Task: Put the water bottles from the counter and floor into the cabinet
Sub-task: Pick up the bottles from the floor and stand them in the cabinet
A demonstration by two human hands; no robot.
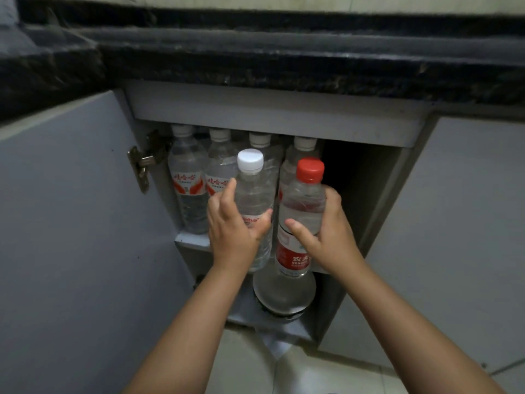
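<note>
Head view, left hand point(231, 233) gripping white-capped bottle point(252, 200), right hand point(326, 231) gripping red-capped bottle point(301, 217) with red label

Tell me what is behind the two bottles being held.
Behind the white-capped bottle and red-capped bottle stands a row of four white-capped bottles on the cabinet shelf. Anything deeper is hidden or too dark.
</note>
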